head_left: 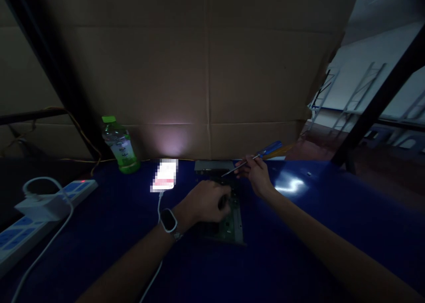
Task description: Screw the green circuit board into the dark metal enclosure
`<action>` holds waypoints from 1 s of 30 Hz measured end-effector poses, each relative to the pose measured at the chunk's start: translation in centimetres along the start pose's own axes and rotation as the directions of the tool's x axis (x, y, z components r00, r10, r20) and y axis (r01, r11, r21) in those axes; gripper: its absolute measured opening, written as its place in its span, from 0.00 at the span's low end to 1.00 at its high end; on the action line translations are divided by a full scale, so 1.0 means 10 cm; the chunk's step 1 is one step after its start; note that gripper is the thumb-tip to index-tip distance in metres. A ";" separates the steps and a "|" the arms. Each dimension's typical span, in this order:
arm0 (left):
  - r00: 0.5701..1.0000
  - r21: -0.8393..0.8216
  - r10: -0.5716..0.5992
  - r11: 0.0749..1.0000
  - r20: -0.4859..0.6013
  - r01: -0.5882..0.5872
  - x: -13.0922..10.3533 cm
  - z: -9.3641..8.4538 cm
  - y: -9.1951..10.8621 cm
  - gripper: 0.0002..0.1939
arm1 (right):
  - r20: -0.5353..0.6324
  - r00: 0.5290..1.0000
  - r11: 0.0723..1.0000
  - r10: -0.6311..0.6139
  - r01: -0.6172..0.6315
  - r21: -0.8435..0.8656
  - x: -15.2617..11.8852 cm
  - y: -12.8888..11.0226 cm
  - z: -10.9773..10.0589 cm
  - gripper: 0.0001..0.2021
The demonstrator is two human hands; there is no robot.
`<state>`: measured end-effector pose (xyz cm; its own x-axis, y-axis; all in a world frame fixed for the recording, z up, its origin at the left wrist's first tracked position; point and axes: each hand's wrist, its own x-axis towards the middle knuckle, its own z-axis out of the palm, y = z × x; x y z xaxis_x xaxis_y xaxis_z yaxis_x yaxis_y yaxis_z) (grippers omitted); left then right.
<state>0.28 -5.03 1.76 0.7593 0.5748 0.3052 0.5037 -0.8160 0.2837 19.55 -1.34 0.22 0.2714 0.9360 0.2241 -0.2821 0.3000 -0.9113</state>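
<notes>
A dim blue table (315,232) is backed by a cardboard wall (206,72). At centre, a green circuit board (232,225) is pinned flat under the left hand (204,203), fingers curled down over it — a watch (168,220) is worn at the wrist. Just beyond the board, a blue-handled screwdriver (255,157) is pinched in the right hand (257,174), shaft slanting down-left toward the board. A green bottle (120,145) is seen far left.
</notes>
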 end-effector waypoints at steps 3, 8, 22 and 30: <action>0.997 -0.268 0.047 0.962 -0.062 -0.062 0.01 0.11 0.03 0.05 | 0.019 1.000 1.000 0.000 0.000 0.001 -0.02 0.00 0.02 0.15; 0.993 -0.297 -0.086 0.953 -0.085 0.057 0.03 0.18 0.08 0.06 | 0.124 0.992 0.999 -0.019 0.025 -0.047 -0.07 -0.01 0.10 0.16; 0.994 -0.105 -0.090 0.991 -0.066 0.082 0.05 0.20 0.17 0.07 | 0.290 0.951 0.986 -0.107 0.139 -0.091 0.05 0.23 0.56 0.20; 0.994 -0.068 -0.071 0.996 -0.089 0.065 0.06 0.22 0.18 0.07 | 0.308 0.945 0.981 -0.109 0.153 -0.123 0.08 0.31 0.60 0.21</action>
<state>2.54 -6.28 0.47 0.6819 0.6347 0.3636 0.5230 -0.7706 0.3643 13.36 1.41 -0.38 0.0033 0.9088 0.4173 -0.1217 0.4145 -0.9019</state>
